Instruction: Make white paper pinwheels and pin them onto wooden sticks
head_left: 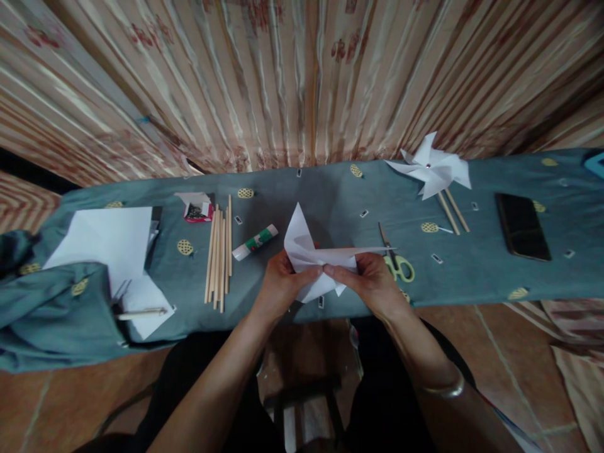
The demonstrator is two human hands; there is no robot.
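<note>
A white paper pinwheel (302, 239) without a stick is held up over the near edge of the cloth-covered table. My left hand (287, 277) grips its left side, and my right hand (370, 277) grips its right side. Both thumbs press together at the centre of the folded paper; the other fingers are mostly hidden behind it. Just right of my right hand lie scissors (400, 267) with light green handles. A green and white glue stick (255, 242) rests beyond my left hand.
Several wooden sticks (219, 258) lie left of the glue stick, near a small red open box (198, 211). White paper sheets (111, 239) and a pen (141, 313) are at the left. Finished-looking pinwheels (436, 167) on sticks and a dark phone (523, 226) lie right.
</note>
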